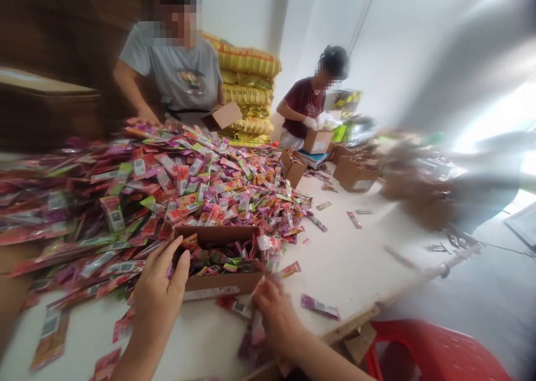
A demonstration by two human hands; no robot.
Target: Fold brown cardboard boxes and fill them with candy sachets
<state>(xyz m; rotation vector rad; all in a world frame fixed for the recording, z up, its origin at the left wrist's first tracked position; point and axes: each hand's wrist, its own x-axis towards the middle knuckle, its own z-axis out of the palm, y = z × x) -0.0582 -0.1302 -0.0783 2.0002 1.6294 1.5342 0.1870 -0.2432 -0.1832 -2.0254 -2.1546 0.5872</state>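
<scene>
A small brown cardboard box (218, 283) sits on the white table (355, 264) in front of me, partly filled with colourful sachets. My left hand (157, 294) grips the box's left front corner, thumb over the rim. My right hand (274, 314) is closed on a few sachets (253, 333) just right of the box, blurred by motion. A big heap of pink, red and green sachets (167, 191) spreads behind and left of the box.
Across the heap a person in a grey shirt (176, 74) holds a small box (224, 116). Another person in a dark red shirt (304, 107) handles a box further back. More cardboard boxes (354, 174) stand at the right. A red plastic stool (435, 353) stands below the table edge.
</scene>
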